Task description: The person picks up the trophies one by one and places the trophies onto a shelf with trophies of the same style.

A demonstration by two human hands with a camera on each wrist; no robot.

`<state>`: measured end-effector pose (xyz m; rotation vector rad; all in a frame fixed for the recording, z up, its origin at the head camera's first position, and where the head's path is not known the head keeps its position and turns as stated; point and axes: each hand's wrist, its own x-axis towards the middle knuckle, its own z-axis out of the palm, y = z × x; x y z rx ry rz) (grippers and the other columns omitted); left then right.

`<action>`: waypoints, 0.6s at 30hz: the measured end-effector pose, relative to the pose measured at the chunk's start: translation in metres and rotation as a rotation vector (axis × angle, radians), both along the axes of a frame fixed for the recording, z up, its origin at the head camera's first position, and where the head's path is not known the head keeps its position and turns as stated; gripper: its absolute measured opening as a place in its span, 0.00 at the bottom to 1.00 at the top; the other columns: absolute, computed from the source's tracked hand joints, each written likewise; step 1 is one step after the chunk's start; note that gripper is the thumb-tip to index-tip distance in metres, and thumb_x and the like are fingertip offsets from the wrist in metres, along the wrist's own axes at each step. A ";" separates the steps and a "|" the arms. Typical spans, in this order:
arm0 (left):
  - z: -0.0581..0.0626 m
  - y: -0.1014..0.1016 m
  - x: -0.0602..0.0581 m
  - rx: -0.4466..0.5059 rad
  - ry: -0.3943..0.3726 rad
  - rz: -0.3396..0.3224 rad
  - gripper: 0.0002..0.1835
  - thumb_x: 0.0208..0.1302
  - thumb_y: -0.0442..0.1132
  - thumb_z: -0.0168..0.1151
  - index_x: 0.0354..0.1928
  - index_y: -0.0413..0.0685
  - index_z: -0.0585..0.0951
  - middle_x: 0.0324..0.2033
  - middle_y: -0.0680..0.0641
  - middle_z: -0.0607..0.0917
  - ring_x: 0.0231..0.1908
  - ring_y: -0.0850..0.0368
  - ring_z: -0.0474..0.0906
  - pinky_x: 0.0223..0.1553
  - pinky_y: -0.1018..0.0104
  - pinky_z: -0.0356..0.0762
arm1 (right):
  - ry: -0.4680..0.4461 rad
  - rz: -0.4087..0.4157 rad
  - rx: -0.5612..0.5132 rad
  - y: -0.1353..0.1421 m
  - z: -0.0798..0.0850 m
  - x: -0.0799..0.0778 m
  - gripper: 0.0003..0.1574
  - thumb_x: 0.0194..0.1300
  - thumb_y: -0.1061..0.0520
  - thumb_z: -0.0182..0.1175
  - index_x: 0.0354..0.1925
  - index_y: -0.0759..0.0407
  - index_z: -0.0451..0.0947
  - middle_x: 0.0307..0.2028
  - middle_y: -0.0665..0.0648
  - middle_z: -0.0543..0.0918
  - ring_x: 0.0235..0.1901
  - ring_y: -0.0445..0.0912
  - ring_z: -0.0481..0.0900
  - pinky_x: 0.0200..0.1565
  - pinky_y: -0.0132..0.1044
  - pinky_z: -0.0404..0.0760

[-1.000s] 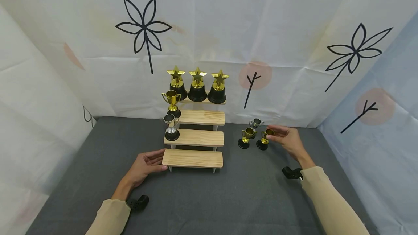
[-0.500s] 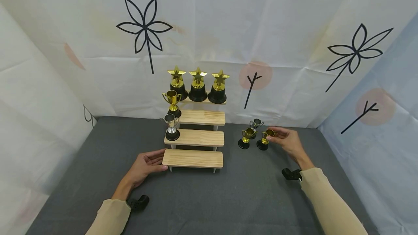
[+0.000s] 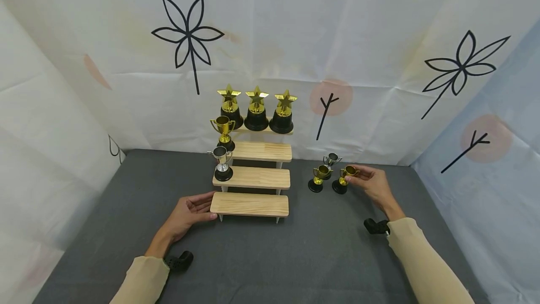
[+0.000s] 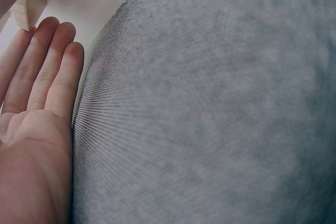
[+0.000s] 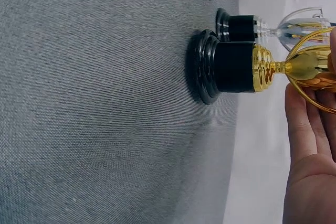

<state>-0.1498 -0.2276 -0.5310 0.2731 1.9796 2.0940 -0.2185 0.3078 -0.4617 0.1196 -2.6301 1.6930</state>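
My right hand [image 3: 371, 184] grips a small gold trophy cup [image 3: 340, 182] by its bowl, thumb on the near side and fingers behind. Its black base appears level with the cloth in the right wrist view. Beside it stand another gold trophy cup [image 3: 319, 177] and a silver trophy cup [image 3: 332, 159]. My left hand [image 3: 185, 217] lies at the left end of a stepped wooden display stand [image 3: 250, 204]. Its straight fingers and thumb touch the lowest step's corners; in the left wrist view, fingertips [image 4: 65, 30] meet the board's end.
Three gold star trophies [image 3: 256, 111] stand on the top step. A gold cup [image 3: 224, 130] occupies the second step's left end, and a silver cup [image 3: 221, 162] the third's. Dark grey cloth [image 3: 253, 262] covers the table; a white patterned curtain [image 3: 287, 27] hangs behind.
The gold cup in my right hand has tilted or shifted very slightly. My left hand stays at the stand, and the other trophies keep their places.
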 end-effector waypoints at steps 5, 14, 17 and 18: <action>0.001 0.001 0.000 -0.002 -0.003 0.003 0.44 0.55 0.26 0.75 0.72 0.26 0.64 0.67 0.25 0.68 0.60 0.59 0.78 0.60 0.64 0.79 | 0.021 -0.012 -0.030 0.002 0.004 0.000 0.35 0.65 0.60 0.71 0.64 0.74 0.73 0.57 0.76 0.78 0.42 0.28 0.82 0.45 0.26 0.86; 0.001 0.001 0.000 -0.007 -0.002 0.006 0.43 0.55 0.25 0.75 0.72 0.26 0.64 0.67 0.25 0.68 0.59 0.60 0.78 0.60 0.64 0.79 | 0.051 -0.045 -0.018 0.003 0.018 0.009 0.37 0.65 0.58 0.72 0.66 0.74 0.72 0.58 0.75 0.79 0.43 0.27 0.81 0.44 0.25 0.85; 0.001 0.001 0.000 -0.005 -0.002 0.008 0.43 0.55 0.25 0.75 0.72 0.26 0.64 0.67 0.25 0.69 0.59 0.60 0.78 0.60 0.64 0.79 | 0.057 -0.046 -0.017 0.002 0.022 0.012 0.37 0.65 0.58 0.72 0.65 0.73 0.73 0.57 0.73 0.80 0.43 0.28 0.82 0.45 0.27 0.86; 0.001 0.001 0.000 -0.004 -0.002 0.009 0.43 0.55 0.25 0.75 0.72 0.26 0.64 0.67 0.25 0.69 0.59 0.60 0.78 0.60 0.64 0.79 | 0.058 -0.048 -0.014 0.002 0.023 0.013 0.36 0.65 0.58 0.72 0.65 0.73 0.73 0.56 0.72 0.81 0.43 0.28 0.82 0.45 0.27 0.87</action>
